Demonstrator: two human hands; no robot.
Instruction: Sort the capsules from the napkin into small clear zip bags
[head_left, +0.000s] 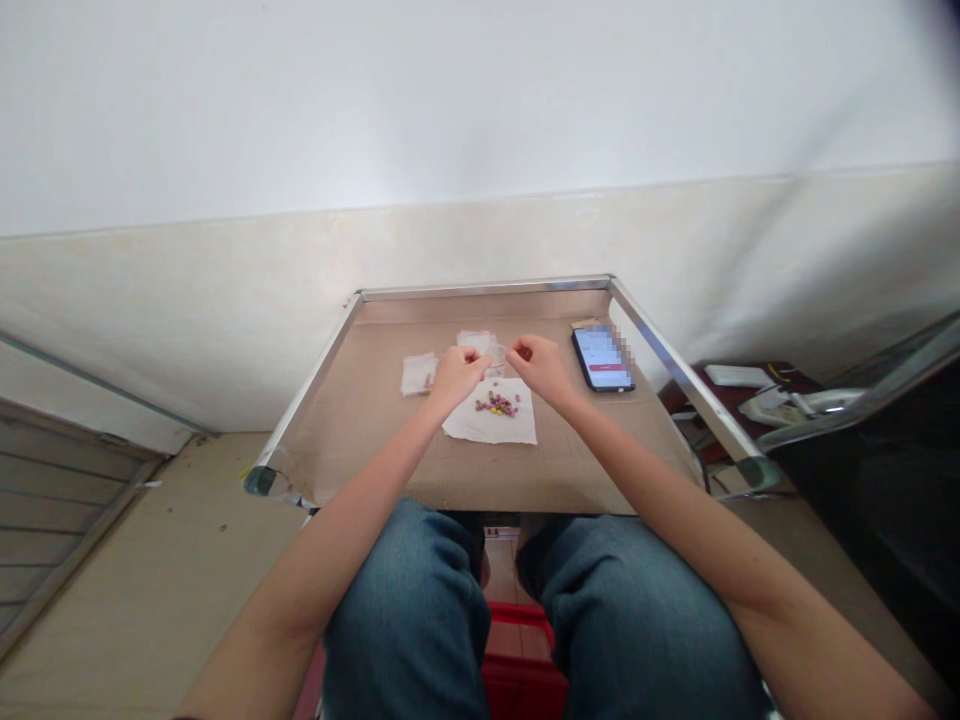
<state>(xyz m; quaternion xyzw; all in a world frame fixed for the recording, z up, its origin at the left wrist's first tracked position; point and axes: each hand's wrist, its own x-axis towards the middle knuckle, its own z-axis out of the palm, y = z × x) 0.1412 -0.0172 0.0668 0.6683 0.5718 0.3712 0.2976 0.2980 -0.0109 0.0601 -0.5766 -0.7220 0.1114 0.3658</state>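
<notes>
Both forearms reach out over the surface [360,450], the left hand [457,375] and right hand [541,368] raised just apart, their fingers [471,353] curled into tight pinches, though whatever they hold, if anything, is too small to make out. Right below, the beads [496,404] sit in a small heap on a white tissue [510,425], while a clear dish [495,356] sits partly hidden by the hands, a small bag [418,374] lies left of them, and a phone [602,357] lies off to the right.
</notes>
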